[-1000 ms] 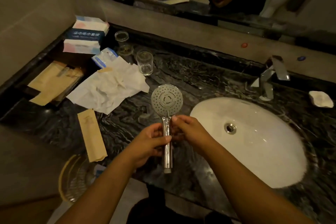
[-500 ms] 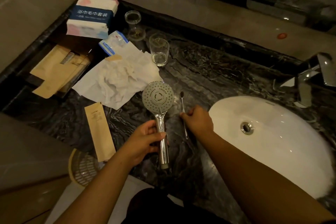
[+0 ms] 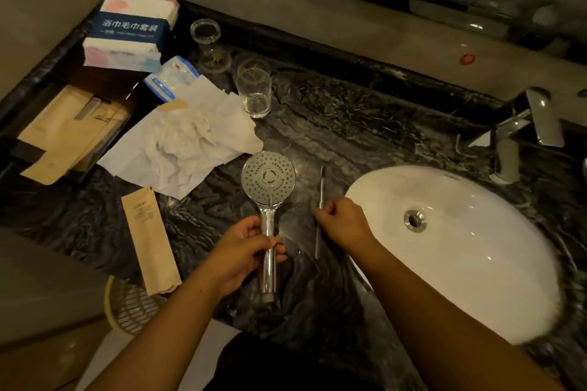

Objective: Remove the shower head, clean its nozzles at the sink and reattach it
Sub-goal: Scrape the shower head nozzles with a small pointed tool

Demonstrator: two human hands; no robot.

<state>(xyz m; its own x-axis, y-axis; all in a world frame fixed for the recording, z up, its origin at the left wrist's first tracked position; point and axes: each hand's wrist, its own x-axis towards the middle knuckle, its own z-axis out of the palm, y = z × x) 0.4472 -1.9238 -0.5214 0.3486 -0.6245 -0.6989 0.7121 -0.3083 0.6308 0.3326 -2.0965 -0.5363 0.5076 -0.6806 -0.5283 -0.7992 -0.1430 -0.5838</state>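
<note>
Gripped by its handle in the curled left hand [image 3: 241,251], over the black marbled tabletop [image 3: 349,124]: round chrome shower head [image 3: 268,182], nozzle face up. Just right, pinched mid-shaft by the curled right hand [image 3: 341,222]: thin grey brush [image 3: 321,181]. Farther right, white oval sink basin [image 3: 482,270].

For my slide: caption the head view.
Left hand holds shower head over counter; right hand grips brush beside sink.
</note>
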